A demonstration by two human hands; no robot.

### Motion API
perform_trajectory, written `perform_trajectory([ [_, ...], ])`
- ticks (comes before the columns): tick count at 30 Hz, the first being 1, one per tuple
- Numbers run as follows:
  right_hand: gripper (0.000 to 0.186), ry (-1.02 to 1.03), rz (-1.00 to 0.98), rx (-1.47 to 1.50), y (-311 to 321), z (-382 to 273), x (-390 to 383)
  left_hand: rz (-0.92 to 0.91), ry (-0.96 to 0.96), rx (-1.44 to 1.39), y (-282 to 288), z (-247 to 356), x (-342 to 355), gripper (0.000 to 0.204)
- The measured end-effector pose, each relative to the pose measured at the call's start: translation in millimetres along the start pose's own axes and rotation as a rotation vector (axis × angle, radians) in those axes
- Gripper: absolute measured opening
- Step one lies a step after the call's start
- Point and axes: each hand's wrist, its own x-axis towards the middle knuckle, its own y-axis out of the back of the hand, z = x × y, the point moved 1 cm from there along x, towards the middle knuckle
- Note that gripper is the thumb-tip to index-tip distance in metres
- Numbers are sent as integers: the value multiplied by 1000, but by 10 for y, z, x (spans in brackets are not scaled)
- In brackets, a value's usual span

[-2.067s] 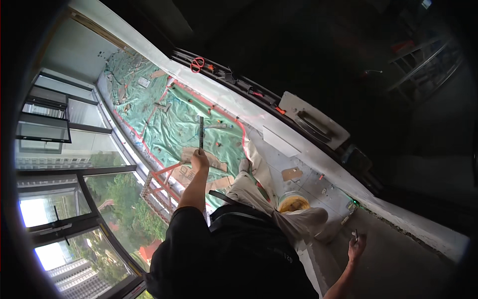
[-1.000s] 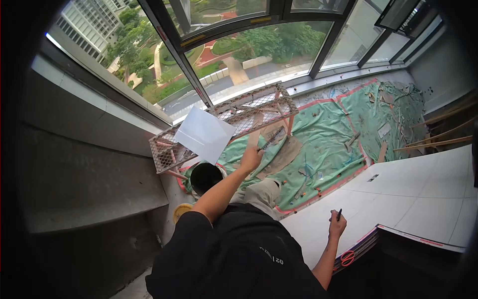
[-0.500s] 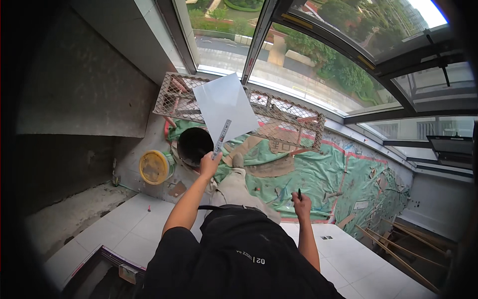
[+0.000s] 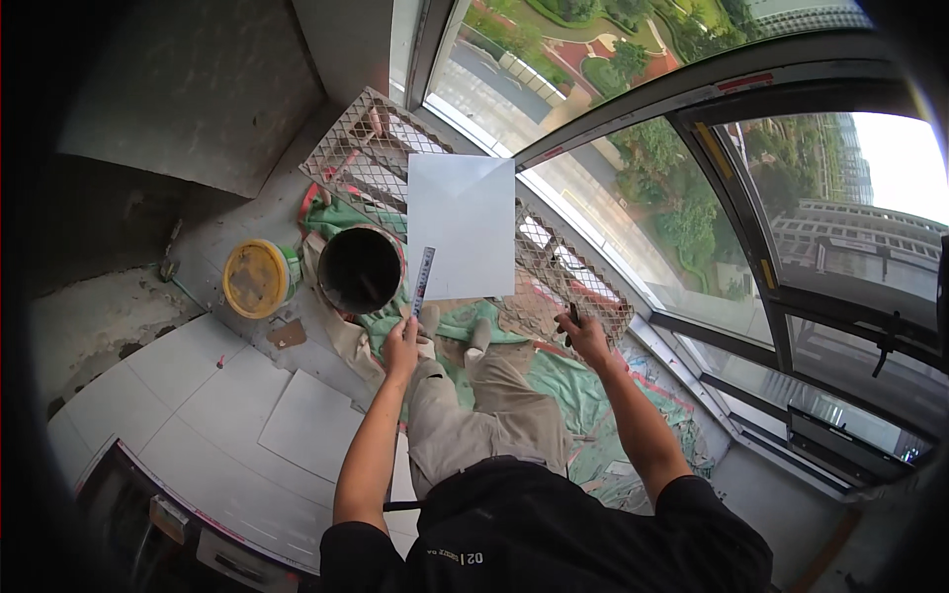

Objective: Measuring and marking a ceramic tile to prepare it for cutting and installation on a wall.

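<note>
Slim metal ruler (image 4: pixel 423 281) upright; dark marker (image 4: pixel 572 315) upright, gripped

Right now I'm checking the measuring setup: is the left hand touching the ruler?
Touching. The head view shows the left hand gripping the lower end of the ruler, which sticks up along the left edge of the white tile.

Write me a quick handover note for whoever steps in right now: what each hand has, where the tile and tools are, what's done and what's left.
Left hand: holds a metal ruler upright, its tip at the lower left edge of the white tile.
Right hand: grips a dark pen-like marker, off the tile.
The tile lies on a mesh rack by the window. A dark bucket and a yellow-lidded tub stand left of it.
Done: white floor tiles laid at left.
Left: no mark visible on the tile; green sheeting covers the remaining floor.
</note>
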Motion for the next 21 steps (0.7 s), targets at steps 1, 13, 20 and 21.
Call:
perform_trajectory([
  [1, 46, 16, -27, 11, -19, -57, 329, 11, 3, -11, -7, -63, 41, 45],
  [13, 50, 408, 302, -475, -384, -1475, 4009, 405, 31, -106, -379, -358, 437, 47],
  [20, 49, 315, -36, -102, -800, -1329, 4159, 292, 100, -182, -269, -260, 861, 49],
  [21, 47, 334, -44, -39, -704, -1315, 4243, 293, 96, -195, -362, -219, 943, 49],
])
